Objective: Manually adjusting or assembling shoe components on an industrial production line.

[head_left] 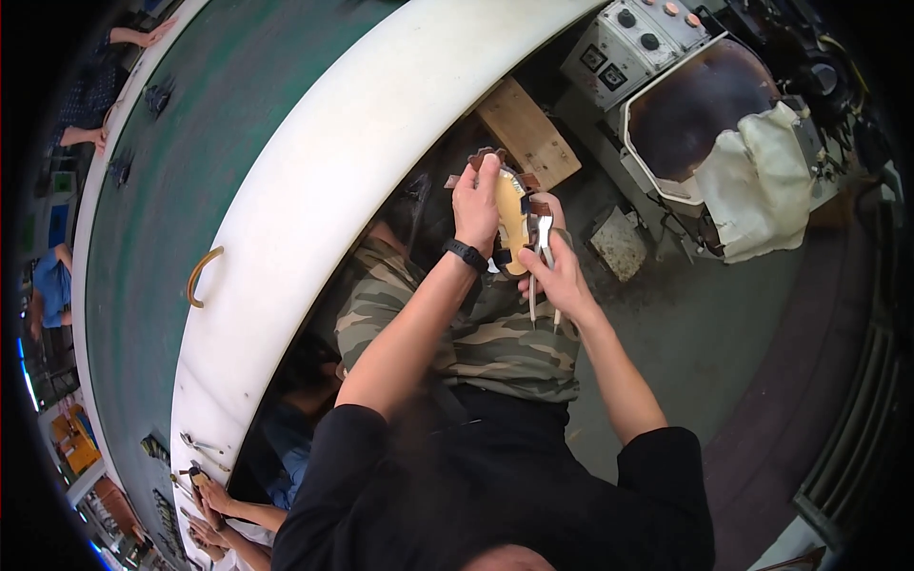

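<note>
Over my lap, my left hand [475, 207] is closed around the upper left side of a half-made sandal [513, 221]. Its pale tan sole faces up, and brown strap pieces stick out round its far end. My right hand [560, 278] grips a pair of metal pliers [544, 226] with the thumb near the sandal's close end. The plier head lies beside the sandal's right edge, and the two handles point back toward me. Whether the jaws pinch a strap is too small to tell.
A white-edged table [314, 171] with a green belt [238, 105] runs along my left. Ahead stand a wooden stool [529, 131] and a machine with a control box [633, 48] and a draped cloth [757, 186]. A co-worker's hands [217, 502] work at lower left.
</note>
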